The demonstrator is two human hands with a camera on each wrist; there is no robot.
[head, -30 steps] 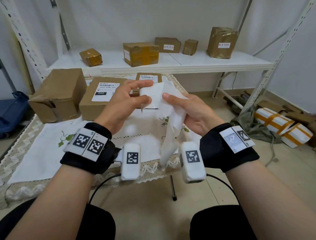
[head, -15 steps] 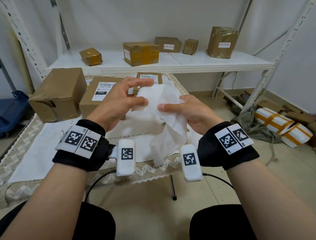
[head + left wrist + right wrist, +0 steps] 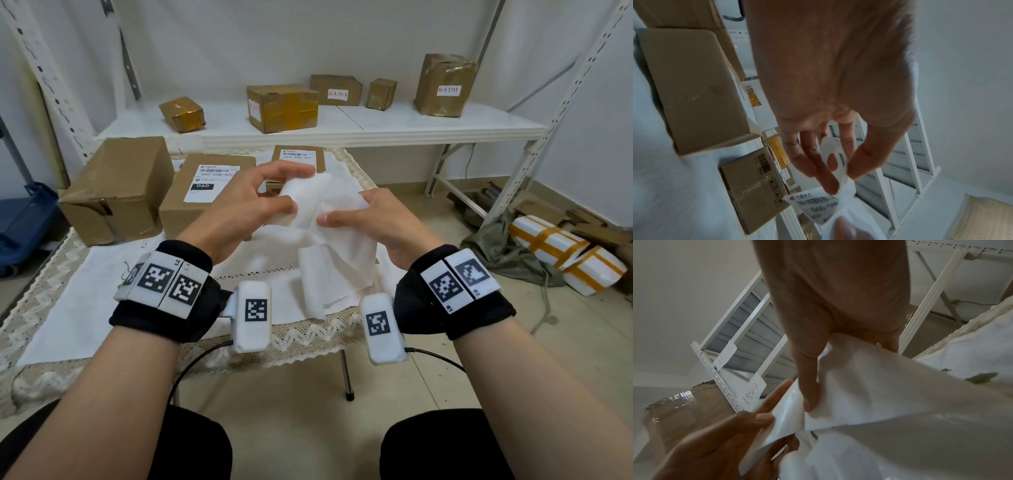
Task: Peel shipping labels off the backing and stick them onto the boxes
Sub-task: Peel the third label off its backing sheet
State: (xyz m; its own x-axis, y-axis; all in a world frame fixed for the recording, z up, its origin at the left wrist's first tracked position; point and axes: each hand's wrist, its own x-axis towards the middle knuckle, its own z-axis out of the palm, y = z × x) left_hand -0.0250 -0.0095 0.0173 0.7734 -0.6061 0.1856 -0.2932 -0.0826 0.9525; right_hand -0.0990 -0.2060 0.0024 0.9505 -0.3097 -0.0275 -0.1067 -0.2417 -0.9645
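Both hands hold a strip of white backing paper (image 3: 337,246) above the table's near edge. My left hand (image 3: 270,202) pinches the upper corner of a shipping label (image 3: 816,209) between thumb and fingers; its printed barcode faces away from me. My right hand (image 3: 346,216) grips the backing paper (image 3: 890,386) with the thumb on top. The loose end of the strip hangs down toward the table. Three cardboard boxes stand behind the hands: a plain one (image 3: 116,192) at left, a labelled one (image 3: 205,192) in the middle, a small labelled one (image 3: 298,161) behind.
A lace-edged white cloth (image 3: 68,301) covers the table. A white shelf (image 3: 342,123) behind it carries several taped boxes, two with handwritten tags. Flattened cardboard and white wrapped parcels (image 3: 565,260) lie on the floor at right. A blue bin (image 3: 20,222) stands at left.
Both hands have worked along the strip: the label is curled further away from the backing, and the hanging paper has bunched up and dropped lower toward the table.
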